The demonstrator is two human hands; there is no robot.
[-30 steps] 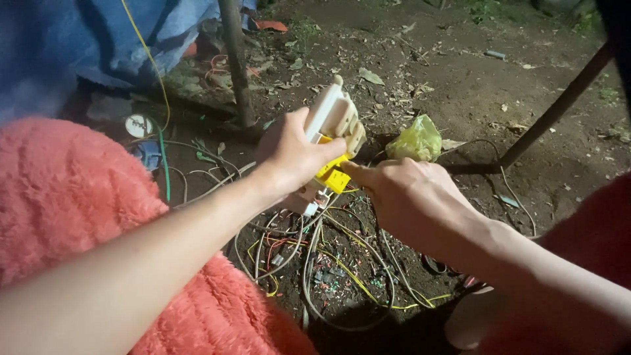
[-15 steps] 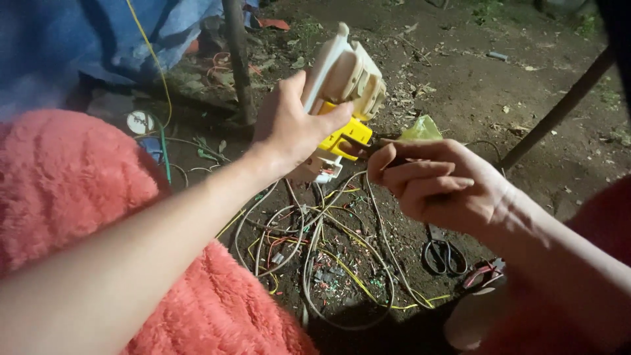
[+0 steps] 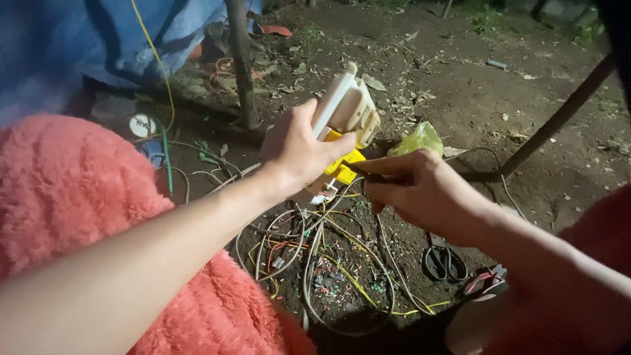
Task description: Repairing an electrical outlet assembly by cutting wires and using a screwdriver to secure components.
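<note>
Hidden and cut-off parts

The left hand [image 3: 299, 151] covers the near side of the cream plastic device [image 3: 348, 108], and its yellow part [image 3: 345, 172] shows only partly. The thin dark tool [image 3: 368, 174] vanishes inside the right hand [image 3: 420, 190]. Both forearms run off the bottom edge; the scissors [image 3: 445, 261] sit half in shadow.

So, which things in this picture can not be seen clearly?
- Head view: the dark tool's tip, where it meets the yellow part, is too small to tell.
- The tool itself is mostly hidden inside the right hand.
- The cream plastic device is partly covered by the left hand.
- The scissors lie in shadow.
</note>
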